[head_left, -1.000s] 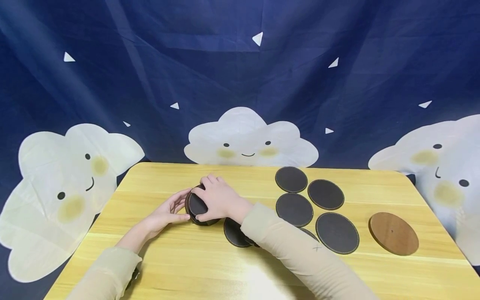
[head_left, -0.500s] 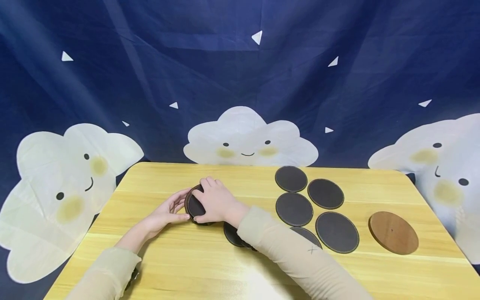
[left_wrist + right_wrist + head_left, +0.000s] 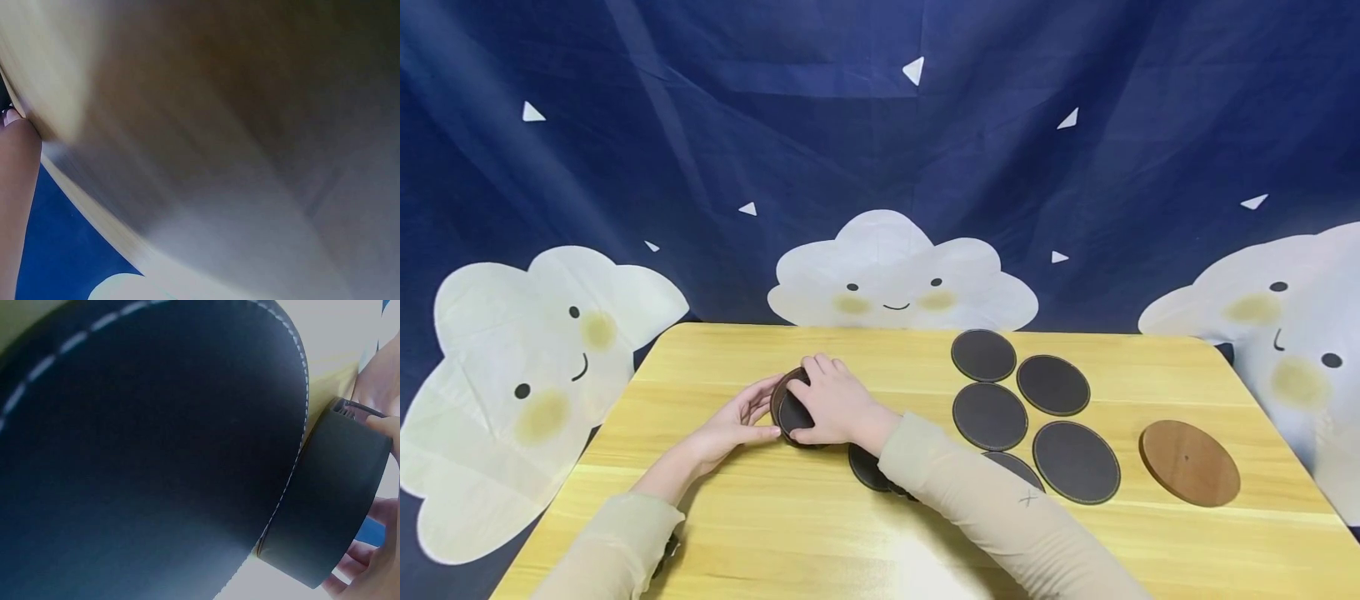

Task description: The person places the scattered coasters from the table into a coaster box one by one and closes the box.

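Note:
At the left of the table, in the head view, a round dark coaster holder (image 3: pixel 781 390) stands between the two hands. The left hand (image 3: pixel 733 425) cups its left side, thumb in front and fingers behind. From above, the right hand (image 3: pixel 838 404) holds a dark round coaster (image 3: pixel 795 414) over the holder, thumb and fingers at its edges. The right wrist view shows the holder's smooth dark side (image 3: pixel 325 494), thin layered edges at an opening, and fingers (image 3: pixel 359 559) around it. The left wrist view has mostly blurred tabletop (image 3: pixel 187 125).
A dark coaster (image 3: pixel 867 467) lies partly under the right forearm. Several more stitched coasters (image 3: pixel 990 417) lie flat right of centre, one partly covered by the sleeve. A brown wooden disc (image 3: pixel 1190 462) lies farther right. Behind the table (image 3: pixel 760 533) hangs a blue cloud-print cloth (image 3: pixel 850 125).
The right hand has shifted the coaster slightly on the holder, and its forearm has drawn a little to the left. The left hand stays in place.

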The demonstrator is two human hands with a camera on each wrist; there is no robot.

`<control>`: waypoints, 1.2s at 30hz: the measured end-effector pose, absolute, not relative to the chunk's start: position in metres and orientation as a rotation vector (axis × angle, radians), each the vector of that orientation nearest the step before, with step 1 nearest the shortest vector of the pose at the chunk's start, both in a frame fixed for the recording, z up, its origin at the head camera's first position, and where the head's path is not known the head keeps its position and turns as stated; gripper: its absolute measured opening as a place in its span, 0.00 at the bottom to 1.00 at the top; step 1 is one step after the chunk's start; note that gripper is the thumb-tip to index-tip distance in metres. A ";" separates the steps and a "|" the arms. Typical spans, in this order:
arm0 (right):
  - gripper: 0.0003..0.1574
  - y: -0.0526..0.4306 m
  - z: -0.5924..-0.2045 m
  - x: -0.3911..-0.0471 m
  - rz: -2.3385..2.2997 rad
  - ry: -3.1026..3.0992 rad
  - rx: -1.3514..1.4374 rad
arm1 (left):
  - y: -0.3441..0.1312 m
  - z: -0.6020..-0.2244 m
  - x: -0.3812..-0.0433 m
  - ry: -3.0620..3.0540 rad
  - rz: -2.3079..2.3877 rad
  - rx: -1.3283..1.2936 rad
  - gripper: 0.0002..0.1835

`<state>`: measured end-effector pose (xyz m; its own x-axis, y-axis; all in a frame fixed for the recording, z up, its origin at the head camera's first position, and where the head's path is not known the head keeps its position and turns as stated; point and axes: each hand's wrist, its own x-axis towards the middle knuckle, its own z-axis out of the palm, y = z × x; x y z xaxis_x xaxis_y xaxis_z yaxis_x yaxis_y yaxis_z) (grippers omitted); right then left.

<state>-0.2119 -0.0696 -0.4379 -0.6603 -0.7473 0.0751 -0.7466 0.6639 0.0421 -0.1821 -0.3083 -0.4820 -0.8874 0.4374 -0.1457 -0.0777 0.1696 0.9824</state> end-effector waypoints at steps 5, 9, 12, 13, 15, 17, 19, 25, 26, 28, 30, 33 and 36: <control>0.47 -0.065 -0.436 -0.212 -0.015 -2.798 1.280 | -0.308 -0.483 -0.182 2.066 1.765 0.336 0.50; 0.46 -0.061 -0.433 -0.211 -0.006 -2.808 1.303 | -0.308 -0.483 -0.183 2.077 1.764 0.345 0.50; 0.47 -0.056 -0.429 -0.209 -0.009 -2.803 1.324 | -0.308 -0.482 -0.183 2.078 1.765 0.354 0.50; 0.47 -0.054 -0.428 -0.209 -0.010 -2.797 1.330 | -0.308 -0.482 -0.182 2.077 1.765 0.356 0.50; 0.47 -0.050 -0.425 -0.208 -0.016 -2.785 1.342 | -0.308 -0.482 -0.182 2.078 1.762 0.344 0.50; 0.47 -0.045 -0.422 -0.206 -0.023 -2.775 1.351 | -0.308 -0.481 -0.182 2.079 1.759 0.339 0.50; 0.48 -0.039 -0.419 -0.205 -0.030 -2.765 1.357 | -0.308 -0.481 -0.182 2.079 1.760 0.334 0.50; 0.48 -0.021 -0.414 -0.202 -0.044 -2.723 1.373 | -0.306 -0.480 -0.180 2.067 1.775 0.326 0.51; 0.48 -0.017 -0.414 -0.202 -0.047 -2.712 1.374 | -0.306 -0.479 -0.180 2.068 1.776 0.323 0.51; 0.48 -0.010 -0.412 -0.201 -0.058 -2.696 1.376 | -0.306 -0.479 -0.180 2.068 1.775 0.319 0.51; 0.47 -0.003 -0.411 -0.199 -0.066 -2.681 1.379 | -0.306 -0.479 -0.180 2.072 1.772 0.317 0.51; 0.47 0.007 -0.410 -0.198 -0.085 -2.666 1.394 | -0.307 -0.479 -0.180 2.072 1.774 0.321 0.51; 0.47 0.016 -0.409 -0.195 -0.097 -2.648 1.416 | -0.306 -0.479 -0.179 2.077 1.771 0.326 0.51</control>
<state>-0.1945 0.0158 -0.4090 -0.5484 -0.8313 0.0908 -0.8224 0.5558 0.1213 -0.1793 -0.3063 -0.4789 -0.8966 0.4193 -0.1422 -0.0741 0.1744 0.9819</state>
